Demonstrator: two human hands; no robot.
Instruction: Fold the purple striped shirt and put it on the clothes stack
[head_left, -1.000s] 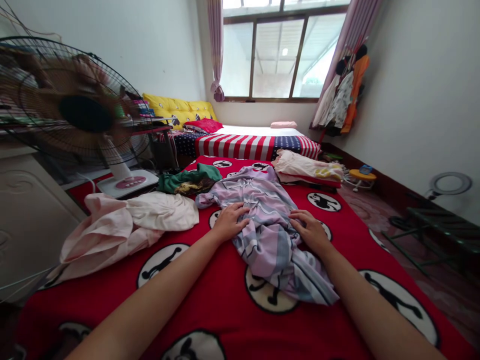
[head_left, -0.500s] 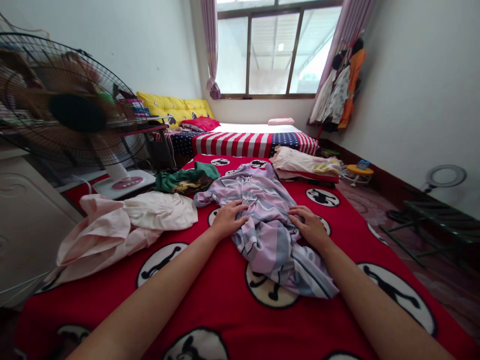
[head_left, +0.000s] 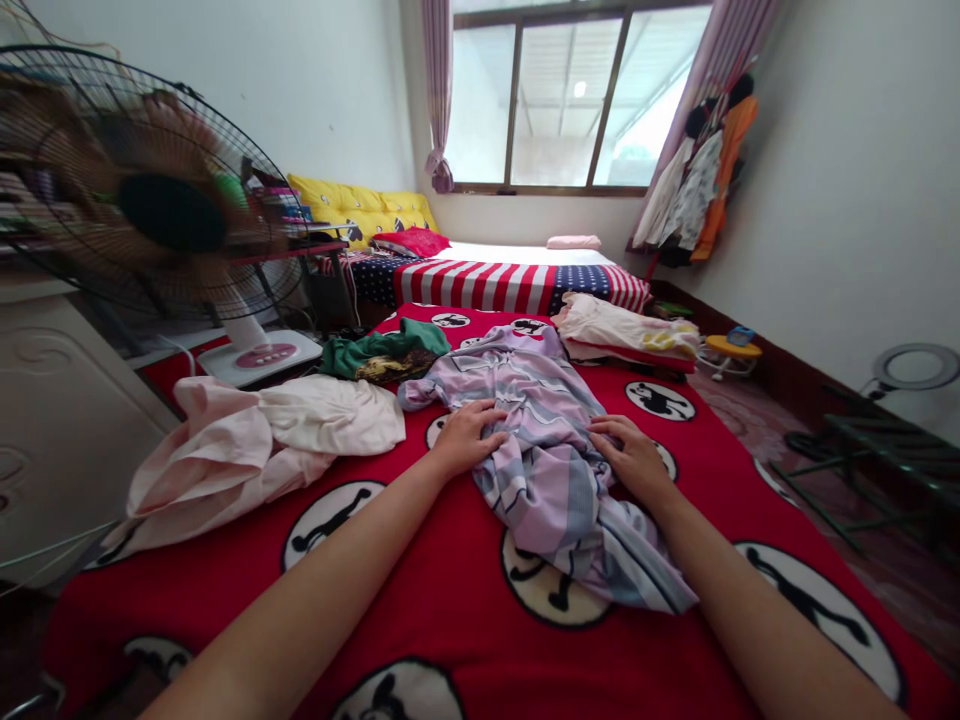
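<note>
A lilac and grey striped shirt [head_left: 536,480] lies crumpled on a red blanket [head_left: 457,620] with round black-and-white figures. My left hand [head_left: 466,440] rests on the shirt's left edge, fingers stretched out and slightly apart. On the opposite edge lies my right hand [head_left: 628,455], its fingers also extended over the cloth. Neither hand grips the fabric. The shirt's upper part spreads away from me, while its lower end is twisted and bunched near my right forearm.
Left of the shirt are a pale pink and cream garment [head_left: 300,430] and a green garment [head_left: 367,350]. Folded clothes [head_left: 626,330] lie at the far right. A spinning fan [head_left: 172,215] stands left; a dark green rack [head_left: 892,450] stands on the floor at right.
The whole view has shifted slightly, with everything sitting a little further right in the picture. Both hands keep their places on the shirt, which looks unchanged.
</note>
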